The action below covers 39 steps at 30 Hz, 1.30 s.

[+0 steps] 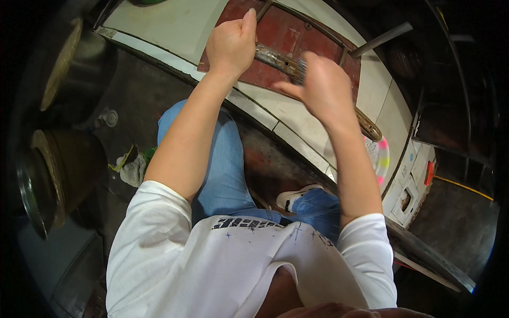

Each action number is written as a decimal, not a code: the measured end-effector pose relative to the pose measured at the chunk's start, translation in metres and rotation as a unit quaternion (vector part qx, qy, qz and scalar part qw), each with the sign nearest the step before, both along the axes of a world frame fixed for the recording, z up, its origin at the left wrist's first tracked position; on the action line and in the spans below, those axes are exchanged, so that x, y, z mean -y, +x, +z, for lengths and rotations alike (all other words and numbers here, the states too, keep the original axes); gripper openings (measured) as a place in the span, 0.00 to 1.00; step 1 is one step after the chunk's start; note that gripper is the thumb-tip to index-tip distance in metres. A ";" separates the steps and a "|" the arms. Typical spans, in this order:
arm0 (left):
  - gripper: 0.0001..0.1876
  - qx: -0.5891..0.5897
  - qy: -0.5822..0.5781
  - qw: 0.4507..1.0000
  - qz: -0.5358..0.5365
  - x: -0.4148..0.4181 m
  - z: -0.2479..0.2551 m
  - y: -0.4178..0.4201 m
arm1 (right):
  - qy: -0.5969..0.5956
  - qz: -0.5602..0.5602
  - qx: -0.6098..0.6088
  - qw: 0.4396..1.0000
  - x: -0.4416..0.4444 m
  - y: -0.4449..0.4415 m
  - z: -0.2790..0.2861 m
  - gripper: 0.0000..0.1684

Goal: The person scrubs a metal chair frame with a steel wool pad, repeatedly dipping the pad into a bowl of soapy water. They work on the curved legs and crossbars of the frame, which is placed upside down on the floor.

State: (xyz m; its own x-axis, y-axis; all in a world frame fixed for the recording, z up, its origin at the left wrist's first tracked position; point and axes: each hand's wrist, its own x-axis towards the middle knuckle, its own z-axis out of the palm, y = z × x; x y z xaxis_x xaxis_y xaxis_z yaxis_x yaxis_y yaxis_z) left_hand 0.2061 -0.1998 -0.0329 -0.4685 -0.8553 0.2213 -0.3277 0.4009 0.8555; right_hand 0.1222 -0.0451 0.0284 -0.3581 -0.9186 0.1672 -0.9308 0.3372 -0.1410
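My left hand [232, 45] is wrapped around a rusty metal tube [274, 59], thumb pointing up. The tube slants down to the right and ends in a rounded tip. My right hand [326, 85], slightly blurred, presses a steel wool scourer [301, 72] against the tube's middle. Most of the scourer is hidden by the fingers. Beneath both hands a dark red board [274, 33] lies on a white tiled counter [175, 24]. A thin metal frame [314, 20] runs along the board's far side, and a metal leg [383, 39] sticks out to the right.
Under the tube's tip sits a round item with a coloured rim [383, 159], partly behind my right forearm. Large lidded pots [75, 171] stand at the left. A grey cloth [133, 171] lies near my knee. Metal bars [433, 254] cross the lower right.
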 end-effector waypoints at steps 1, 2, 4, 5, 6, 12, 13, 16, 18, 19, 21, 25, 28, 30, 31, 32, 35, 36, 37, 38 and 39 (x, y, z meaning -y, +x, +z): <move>0.31 -0.001 -0.003 1.000 0.004 0.004 -0.005 -0.001 | 0.023 -0.008 0.009 1.000 0.015 0.007 0.003 0.27; 0.31 -0.004 -0.006 1.000 0.003 0.006 -0.006 -0.004 | 0.047 -0.007 0.019 0.999 0.026 0.008 0.007 0.28; 0.31 -0.007 0.015 1.000 0.003 0.007 -0.003 -0.002 | 0.075 -0.009 0.060 0.995 0.029 0.005 0.010 0.31; 0.31 -0.008 0.026 1.000 0.003 0.007 -0.001 -0.002 | 0.077 -0.016 0.090 0.993 0.024 0.000 0.011 0.32; 0.30 -0.005 0.026 1.000 0.003 0.008 -0.001 0.001 | 0.082 -0.021 0.120 0.989 0.019 -0.004 0.012 0.34; 0.30 -0.020 0.058 0.998 -0.015 0.006 0.006 0.002 | 0.085 -0.080 0.252 0.961 -0.058 -0.050 0.006 0.35; 0.30 -0.024 0.054 0.998 -0.017 0.007 0.003 0.001 | 0.094 -0.097 0.299 0.944 -0.066 -0.054 0.008 0.35; 0.30 -0.028 0.036 0.999 -0.014 0.007 -0.004 0.001 | 0.064 -0.108 0.338 0.933 -0.074 -0.051 0.014 0.36; 0.30 -0.026 0.015 1.000 0.002 0.005 -0.004 -0.001 | 0.085 -0.062 0.257 0.960 -0.054 -0.049 0.010 0.39; 0.30 -0.021 0.015 1.000 0.002 0.005 -0.002 0.001 | 0.092 -0.038 0.217 0.971 -0.037 -0.046 0.007 0.40; 0.31 -0.021 0.015 1.000 -0.003 0.003 0.002 0.000 | 0.125 0.004 0.201 0.972 0.002 -0.038 0.006 0.46; 0.31 -0.033 0.013 0.999 -0.001 0.006 -0.001 -0.004 | 0.156 0.011 0.268 0.950 0.043 -0.034 0.004 0.48; 0.32 -0.026 0.038 0.999 -0.017 0.011 -0.003 0.000 | 0.134 0.030 0.327 0.935 0.027 -0.044 0.001 0.41; 0.31 -0.025 0.031 0.999 -0.023 0.012 -0.002 0.003 | 0.157 0.034 0.308 0.938 0.007 -0.053 0.006 0.35; 0.31 -0.028 0.032 0.999 -0.027 0.012 -0.002 0.004 | 0.140 0.032 0.326 0.934 -0.007 -0.061 0.001 0.34; 0.31 -0.034 0.036 0.998 -0.026 0.011 -0.002 0.004 | 0.157 0.011 0.328 0.931 -0.020 -0.067 0.003 0.32; 0.31 -0.051 0.038 0.998 -0.016 0.007 -0.001 -0.001 | 0.139 -0.018 0.375 0.916 -0.048 -0.071 0.008 0.32; 0.31 -0.054 0.031 0.998 -0.009 0.004 -0.001 -0.003 | 0.143 -0.031 0.358 0.922 -0.048 -0.068 0.010 0.32; 0.32 -0.057 0.024 0.998 -0.003 0.002 -0.001 -0.002 | 0.146 -0.018 0.333 0.931 -0.041 -0.066 0.012 0.33; 0.32 -0.055 0.023 0.998 0.003 0.001 -0.002 -0.001 | 0.149 -0.004 0.309 0.939 -0.030 -0.062 0.014 0.33; 0.32 -0.054 0.021 0.998 0.007 0.000 -0.002 0.001 | 0.150 0.008 0.284 0.947 -0.018 -0.057 0.014 0.34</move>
State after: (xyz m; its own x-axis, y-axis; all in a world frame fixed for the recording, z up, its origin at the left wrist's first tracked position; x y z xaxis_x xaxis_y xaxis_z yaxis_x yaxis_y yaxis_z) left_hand 0.2071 -0.2002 -0.0351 -0.4325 -0.8707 0.2342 -0.2378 0.3607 0.9019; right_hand 0.0648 -0.0268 0.0422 -0.2980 -0.9003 -0.3173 -0.7392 0.4280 -0.5200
